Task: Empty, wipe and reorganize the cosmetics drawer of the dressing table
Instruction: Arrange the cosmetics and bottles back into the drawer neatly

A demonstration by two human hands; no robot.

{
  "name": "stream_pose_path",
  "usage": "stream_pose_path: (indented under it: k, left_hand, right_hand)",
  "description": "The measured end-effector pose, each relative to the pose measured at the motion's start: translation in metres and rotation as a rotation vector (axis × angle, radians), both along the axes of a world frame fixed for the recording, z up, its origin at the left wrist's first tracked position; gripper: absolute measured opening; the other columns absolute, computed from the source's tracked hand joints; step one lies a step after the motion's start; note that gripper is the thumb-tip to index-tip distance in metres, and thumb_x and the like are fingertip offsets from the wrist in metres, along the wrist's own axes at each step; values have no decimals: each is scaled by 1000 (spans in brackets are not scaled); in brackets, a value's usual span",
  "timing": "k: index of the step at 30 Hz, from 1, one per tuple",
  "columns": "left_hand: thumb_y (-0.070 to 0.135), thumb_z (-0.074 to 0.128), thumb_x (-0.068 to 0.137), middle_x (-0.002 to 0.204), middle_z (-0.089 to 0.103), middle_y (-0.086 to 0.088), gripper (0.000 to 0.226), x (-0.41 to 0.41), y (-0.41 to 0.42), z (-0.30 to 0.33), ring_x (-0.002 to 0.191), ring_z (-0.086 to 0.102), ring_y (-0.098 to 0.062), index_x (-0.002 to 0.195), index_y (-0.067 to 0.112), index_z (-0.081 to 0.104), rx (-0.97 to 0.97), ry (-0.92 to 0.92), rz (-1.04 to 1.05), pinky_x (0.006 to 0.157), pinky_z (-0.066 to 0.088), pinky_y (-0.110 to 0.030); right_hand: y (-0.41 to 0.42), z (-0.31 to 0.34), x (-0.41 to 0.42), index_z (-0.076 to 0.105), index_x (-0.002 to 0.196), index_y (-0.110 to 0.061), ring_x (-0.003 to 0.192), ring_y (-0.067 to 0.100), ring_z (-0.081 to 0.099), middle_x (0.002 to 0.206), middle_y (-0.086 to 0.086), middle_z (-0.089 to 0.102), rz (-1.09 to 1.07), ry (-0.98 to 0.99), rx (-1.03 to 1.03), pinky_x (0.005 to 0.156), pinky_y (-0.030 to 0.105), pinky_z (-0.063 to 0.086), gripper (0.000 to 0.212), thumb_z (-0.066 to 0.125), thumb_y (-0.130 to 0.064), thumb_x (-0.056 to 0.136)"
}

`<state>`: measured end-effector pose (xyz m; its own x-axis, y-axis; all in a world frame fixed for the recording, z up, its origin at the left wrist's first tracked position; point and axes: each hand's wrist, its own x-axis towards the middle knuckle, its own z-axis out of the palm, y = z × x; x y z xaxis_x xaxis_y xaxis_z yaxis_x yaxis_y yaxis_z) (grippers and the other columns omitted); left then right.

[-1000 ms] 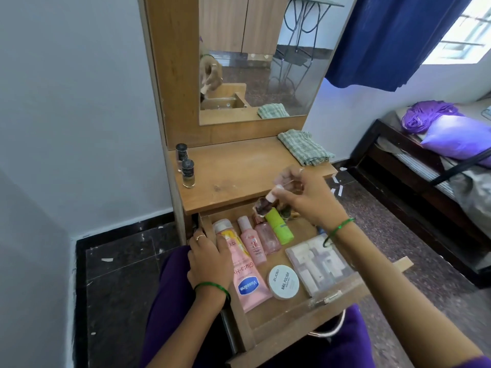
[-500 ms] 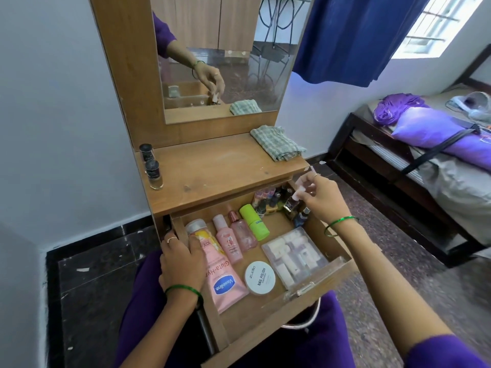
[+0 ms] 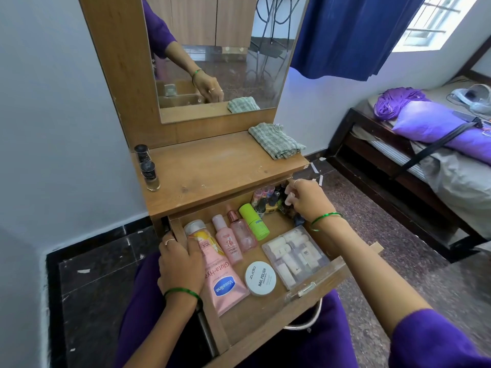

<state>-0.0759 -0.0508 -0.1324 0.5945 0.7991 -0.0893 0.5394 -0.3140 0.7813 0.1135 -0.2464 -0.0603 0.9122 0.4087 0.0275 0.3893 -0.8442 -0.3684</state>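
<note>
The wooden drawer (image 3: 313,288) of the dressing table stands pulled out over my lap. Inside lie a pink Vaseline tube (image 3: 225,285), two pink bottles (image 3: 228,243), a green bottle (image 3: 253,221), a white nail polish remover tub (image 3: 260,278) and a clear box of small containers (image 3: 295,253). Several small nail polish bottles (image 3: 265,203) crowd the back right corner. My right hand (image 3: 305,200) reaches into that cluster, fingers curled round a small bottle. My left hand (image 3: 180,264) grips the drawer's left wall.
Two dark-capped nail polish bottles (image 3: 148,171) stand at the tabletop's left edge. A folded checked cloth (image 3: 276,140) lies at its back right, under the mirror (image 3: 220,57). A bed (image 3: 425,160) with purple bedding is to the right. The grey wall is close on the left.
My right hand, holding a small bottle above the drawer, has moved to the back right corner and down among the bottles. My left hand has stayed on the drawer's side.
</note>
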Motion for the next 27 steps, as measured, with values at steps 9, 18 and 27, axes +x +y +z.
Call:
stream_pose_path:
  k: [9, 18, 27]
  left_hand:
    - [38, 44, 96, 100, 59, -8, 34, 1, 0, 0, 83, 60, -24, 118, 13, 46, 1, 5, 13, 66, 51, -41]
    - [38, 45, 96, 106, 58, -9, 35, 1, -2, 2, 89, 60, -25, 121, 13, 46, -8, -2, 16, 67, 47, -38]
    - [36, 44, 96, 115, 56, -8, 38, -1, -2, 4, 97, 58, -26, 125, 12, 45, -27, -6, 6, 68, 41, -36]
  right_hand:
    - [5, -3, 1, 65, 90, -6, 86, 30, 61, 92, 14, 64, 24, 0, -88, 78, 39, 52, 25, 52, 8, 74]
    - [5, 1, -1, 66, 90, -3, 92, 31, 57, 100, 14, 61, 30, -10, -162, 80, 38, 49, 18, 57, 5, 77]
    - [43, 31, -16, 65, 80, -3, 72, 12, 49, 74, -4, 53, 150, -150, 110, 70, 22, 38, 6, 60, 0, 80]
